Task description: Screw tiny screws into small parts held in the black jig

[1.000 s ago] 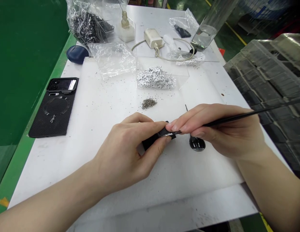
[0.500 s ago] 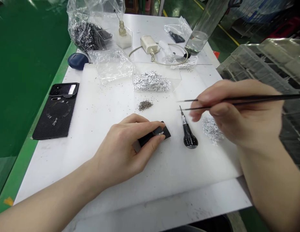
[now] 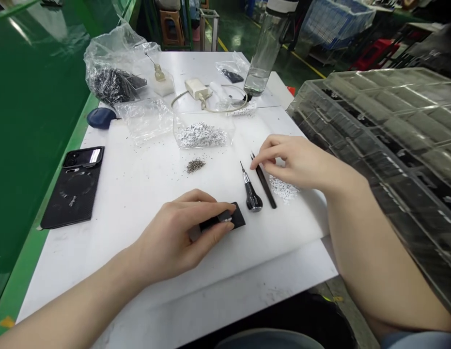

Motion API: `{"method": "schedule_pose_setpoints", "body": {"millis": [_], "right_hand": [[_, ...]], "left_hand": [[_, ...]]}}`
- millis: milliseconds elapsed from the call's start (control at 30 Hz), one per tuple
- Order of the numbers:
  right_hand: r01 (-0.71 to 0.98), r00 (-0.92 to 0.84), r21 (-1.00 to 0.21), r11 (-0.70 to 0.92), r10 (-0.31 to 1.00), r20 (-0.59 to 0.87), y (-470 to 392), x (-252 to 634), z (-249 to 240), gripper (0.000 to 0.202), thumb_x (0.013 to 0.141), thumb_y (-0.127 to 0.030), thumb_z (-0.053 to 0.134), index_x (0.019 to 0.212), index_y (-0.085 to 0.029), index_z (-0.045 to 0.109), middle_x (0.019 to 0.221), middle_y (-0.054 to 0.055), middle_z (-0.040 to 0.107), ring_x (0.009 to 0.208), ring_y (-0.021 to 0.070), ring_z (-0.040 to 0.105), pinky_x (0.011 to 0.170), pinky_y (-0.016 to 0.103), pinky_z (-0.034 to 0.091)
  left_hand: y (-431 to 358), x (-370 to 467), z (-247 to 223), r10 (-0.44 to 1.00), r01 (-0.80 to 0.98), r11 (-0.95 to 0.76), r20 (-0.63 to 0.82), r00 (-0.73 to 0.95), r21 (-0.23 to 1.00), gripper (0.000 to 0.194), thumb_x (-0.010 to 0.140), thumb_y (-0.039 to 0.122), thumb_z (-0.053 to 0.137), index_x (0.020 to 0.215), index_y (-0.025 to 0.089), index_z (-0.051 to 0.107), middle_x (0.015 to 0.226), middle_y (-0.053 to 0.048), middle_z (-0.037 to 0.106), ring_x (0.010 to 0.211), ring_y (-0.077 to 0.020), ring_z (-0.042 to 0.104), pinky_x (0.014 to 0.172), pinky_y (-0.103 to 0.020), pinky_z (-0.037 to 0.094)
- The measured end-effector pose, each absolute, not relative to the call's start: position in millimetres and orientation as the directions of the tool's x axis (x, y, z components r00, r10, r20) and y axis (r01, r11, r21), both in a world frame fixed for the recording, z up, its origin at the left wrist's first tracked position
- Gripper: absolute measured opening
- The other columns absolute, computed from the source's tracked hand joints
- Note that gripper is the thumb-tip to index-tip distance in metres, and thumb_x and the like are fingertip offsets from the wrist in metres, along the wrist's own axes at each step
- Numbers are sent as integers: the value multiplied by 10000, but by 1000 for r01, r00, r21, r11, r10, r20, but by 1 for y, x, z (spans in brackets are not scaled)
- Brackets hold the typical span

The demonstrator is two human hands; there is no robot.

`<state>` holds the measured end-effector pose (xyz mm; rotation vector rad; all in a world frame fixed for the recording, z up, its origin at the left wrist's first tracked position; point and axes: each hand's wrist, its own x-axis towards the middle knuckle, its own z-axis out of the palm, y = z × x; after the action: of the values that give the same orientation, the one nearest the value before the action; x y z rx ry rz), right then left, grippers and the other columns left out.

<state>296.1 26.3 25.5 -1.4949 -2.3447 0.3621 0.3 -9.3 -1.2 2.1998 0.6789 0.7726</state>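
My left hand (image 3: pixel 183 230) is closed, pinching a small black part (image 3: pixel 224 216) between thumb and fingers. Under those fingertips is a flat black block (image 3: pixel 239 215) on the white mat (image 3: pixel 138 179); the palm hides some of it. My right hand (image 3: pixel 296 160) hovers with fingers loosely bent and apart, holding nothing, by the tips of dark tweezers (image 3: pixel 266 186). The tweezers lie on the mat beside a black-handled screwdriver (image 3: pixel 252 195), whose thin tip points away from me. Small white pieces (image 3: pixel 283 188) are heaped right of the tweezers.
Beyond the hands lie a pile of tiny screws (image 3: pixel 195 166) and a clear tray (image 3: pixel 229 140) of white pieces. A phone (image 3: pixel 74 186) sits at left. Farther back are plastic bags (image 3: pixel 119 63), a charger (image 3: pixel 196 88) and a bottle (image 3: pixel 261 63). Clear compartment boxes (image 3: pixel 374 121) stack at right.
My right hand has let go of the tweezers, which now lie on the mat right of the screwdriver. My left hand keeps its pinch. The camera view has shifted right and up.
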Motion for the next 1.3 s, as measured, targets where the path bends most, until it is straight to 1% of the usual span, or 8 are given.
{"method": "schedule_pose_setpoints", "body": {"millis": [100,200,300,367,500,633,833,1300], "right_hand": [[831,-280,-445,334,942,184,17,277,32,193,941,-262,608,1041,-253,773,860,16,712,748,178,647,730,329,469],[859,-258,-467,211,965,-39,9,256,34,202,954,-402,640,1087,-255,677,672,-49,701,591,152,595,604,305,406],[893,-262,-409,188,956,-132,5,246,33,208,908,-322,656,1107,-262,658,583,-86,675,527,139,566,579,306,387],[857,-248,-490,158,961,-123,5,246,33,192,865,-239,669,1054,-265,699,564,-95,649,491,118,534,553,294,391],[527,-191,-803,279,959,207,0,239,36,132,837,-123,698,865,-245,741,591,-63,589,527,115,535,479,279,378],[167,-4,-813,557,825,565,-14,215,34,87,957,-227,692,897,-282,720,800,-21,706,619,134,633,486,304,465],[238,-160,-740,629,777,609,-19,209,19,169,908,-143,756,959,-303,763,911,-56,781,727,163,731,579,347,548],[93,-97,-790,606,795,599,-7,220,12,108,911,-201,799,943,-303,788,869,-40,760,675,157,710,557,341,540]], "left_hand": [[-10,1,1,682,287,-597,286,673,749,262,991,247,676,1218,205,798,1064,-43,838,989,-199,739,750,-253,642],[-11,1,5,733,369,-529,191,653,764,274,987,302,684,1222,237,811,1090,-42,821,921,-181,766,745,-254,641],[-11,1,6,729,365,-531,192,657,765,290,979,298,681,1228,234,815,1070,-50,807,872,-164,772,715,-242,631],[-9,1,4,707,332,-564,235,667,756,290,971,288,681,1218,223,819,1045,-50,808,873,-165,773,721,-242,631],[-8,1,2,685,302,-586,261,680,752,282,970,273,676,1211,223,814,1044,-53,808,876,-176,771,682,-244,621],[-9,1,3,689,268,-538,234,686,799,209,986,238,648,1111,247,816,1013,-46,794,927,-202,751,780,-303,637],[-9,0,3,679,227,-512,228,698,829,195,952,166,619,977,251,792,948,-32,777,976,-217,728,804,-324,618],[-10,1,5,718,262,-441,162,677,859,204,966,246,658,1071,271,832,996,-47,771,947,-221,743,837,-345,653]]}}
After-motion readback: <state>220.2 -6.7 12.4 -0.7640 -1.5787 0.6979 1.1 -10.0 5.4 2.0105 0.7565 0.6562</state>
